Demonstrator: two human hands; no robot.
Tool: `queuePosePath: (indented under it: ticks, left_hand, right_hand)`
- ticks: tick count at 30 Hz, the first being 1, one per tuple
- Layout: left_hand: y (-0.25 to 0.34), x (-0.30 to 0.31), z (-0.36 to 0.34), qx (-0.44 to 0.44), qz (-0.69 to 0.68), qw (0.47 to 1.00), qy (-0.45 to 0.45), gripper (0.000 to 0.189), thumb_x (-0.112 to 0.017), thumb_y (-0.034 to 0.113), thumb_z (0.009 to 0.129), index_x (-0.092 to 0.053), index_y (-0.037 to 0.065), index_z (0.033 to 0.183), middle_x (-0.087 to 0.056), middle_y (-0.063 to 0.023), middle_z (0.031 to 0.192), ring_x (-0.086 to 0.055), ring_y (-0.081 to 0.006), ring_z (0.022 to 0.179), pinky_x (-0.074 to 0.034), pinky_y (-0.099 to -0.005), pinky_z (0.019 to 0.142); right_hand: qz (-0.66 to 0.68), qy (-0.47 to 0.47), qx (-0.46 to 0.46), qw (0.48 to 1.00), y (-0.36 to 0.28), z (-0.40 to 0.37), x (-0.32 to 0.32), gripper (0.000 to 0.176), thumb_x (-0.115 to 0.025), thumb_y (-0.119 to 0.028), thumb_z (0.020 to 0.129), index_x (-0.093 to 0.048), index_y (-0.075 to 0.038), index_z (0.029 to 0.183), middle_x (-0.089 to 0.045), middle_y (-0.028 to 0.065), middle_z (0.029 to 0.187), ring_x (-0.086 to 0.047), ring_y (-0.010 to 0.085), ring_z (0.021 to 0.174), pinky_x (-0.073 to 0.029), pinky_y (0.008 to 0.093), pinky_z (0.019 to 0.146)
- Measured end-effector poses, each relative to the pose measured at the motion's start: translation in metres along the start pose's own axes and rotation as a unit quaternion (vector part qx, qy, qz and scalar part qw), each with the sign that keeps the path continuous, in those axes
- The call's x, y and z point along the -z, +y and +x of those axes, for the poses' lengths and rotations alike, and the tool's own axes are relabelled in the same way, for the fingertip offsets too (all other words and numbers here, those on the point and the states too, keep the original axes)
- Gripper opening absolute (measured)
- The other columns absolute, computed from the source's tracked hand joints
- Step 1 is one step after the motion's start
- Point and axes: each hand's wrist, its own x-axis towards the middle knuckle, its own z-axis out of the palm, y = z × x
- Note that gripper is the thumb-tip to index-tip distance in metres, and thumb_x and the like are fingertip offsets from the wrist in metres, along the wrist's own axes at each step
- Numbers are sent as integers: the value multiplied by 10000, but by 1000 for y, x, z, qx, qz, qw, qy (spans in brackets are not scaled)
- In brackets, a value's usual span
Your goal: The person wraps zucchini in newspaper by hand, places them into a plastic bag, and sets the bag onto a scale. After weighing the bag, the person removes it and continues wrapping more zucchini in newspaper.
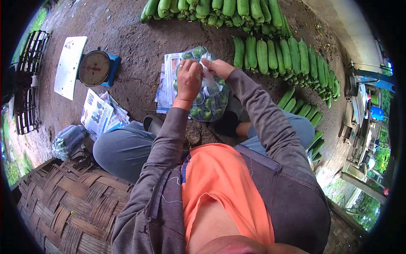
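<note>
A clear plastic bag full of small green vegetables, perhaps peppers, stands on the ground between my feet. My left hand, with a ring on one finger, is closed at the left of the bag's gathered top. Just to the right, my right hand pinches the bunched, whitish plastic at the neck. The two hands are close together above the bag, and the fingertips are partly hidden. Under the bag's left side lie sheets of newspaper.
Long green gourds are stacked in rows ahead and to the right. A dial scale and a white board stand at left. Folded newspapers and a pack of plastic bags lie by my left knee. I sit on a woven bamboo seat.
</note>
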Motion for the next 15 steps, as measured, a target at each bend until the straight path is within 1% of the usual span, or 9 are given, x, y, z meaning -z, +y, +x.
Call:
queuePosePath:
  ticks: [3, 4, 5, 6, 8, 9, 10, 13, 15]
  left_hand:
    - [9, 6, 3, 48, 56, 997, -18, 237, -678, 1, 609, -491, 51, 746, -530, -109, 800, -525, -316, 742, -426, -405, 661]
    - [18, 13, 8, 83, 78, 993, -38, 237, -687, 22, 609, -493, 53, 743, -530, -111, 798, -529, -314, 750, -427, -405, 664]
    - [25, 20, 11, 118, 99, 986, -60, 239, -695, 42, 609, -496, 55, 740, -530, -114, 796, -533, -312, 757, -428, -405, 667]
    - [26, 26, 14, 79, 170, 979, -74, 219, -711, 150, 640, -520, 66, 709, -563, -106, 780, -569, -297, 747, -452, -402, 642]
    - [31, 30, 12, 138, 209, 957, -148, 201, -705, 204, 669, -555, 73, 702, -591, -96, 772, -594, -288, 739, -470, -397, 635]
    - [34, 32, 10, 168, 228, 941, -185, 201, -701, 231, 684, -573, 77, 698, -605, -91, 768, -607, -284, 734, -479, -394, 632]
    - [36, 34, 10, 152, 258, 935, -191, 228, -673, 301, 728, -616, 83, 697, -635, -95, 712, -639, -282, 682, -498, -387, 604]
    - [46, 43, 10, 193, 270, 899, -286, 245, -617, 309, 781, -634, 87, 678, -634, -116, 651, -640, -296, 611, -504, -379, 550]
    - [44, 38, -3, 183, 275, 899, -289, 243, -585, 279, 794, -631, 97, 639, -622, -119, 605, -635, -293, 567, -503, -375, 511]
  right_hand:
    - [25, 105, 55, 993, -8, -2, -16, 530, -582, -512, 837, -657, 2, 735, -636, 48, 751, -544, 116, 671, -441, 288, 612]
    - [9, 133, 59, 989, -11, 0, -17, 393, -660, -412, 791, -659, -27, 710, -639, 40, 738, -571, 145, 622, -454, 312, 580]
    - [-88, 169, 83, 978, -14, -2, -18, 360, -662, -387, 775, -651, -36, 693, -631, 49, 725, -579, 172, 620, -456, 324, 578]
    - [-185, 203, 107, 956, -32, -9, -20, 327, -664, -362, 758, -643, -45, 676, -623, 59, 712, -586, 199, 619, -458, 337, 576]
    - [-356, 236, 150, 892, -55, -16, -23, 220, -643, -274, 690, -603, -69, 620, -577, 94, 673, -583, 279, 655, -465, 384, 585]
    - [-388, 246, 194, 867, -55, -16, -25, 215, -633, -268, 691, -598, -71, 612, -574, 91, 665, -577, 278, 656, -467, 385, 591]
    - [-419, 256, 238, 838, -55, -14, -27, 210, -622, -263, 691, -594, -74, 604, -570, 87, 657, -571, 276, 656, -468, 387, 596]
    - [-486, 247, 330, 770, -56, -9, -23, 186, -600, -249, 696, -578, -90, 603, -567, 63, 682, -556, 247, 697, -469, 377, 612]
    - [-501, 249, 386, 734, -53, 1, -16, 218, -600, -247, 703, -521, -84, 582, -532, 54, 668, -535, 242, 686, -446, 380, 583]
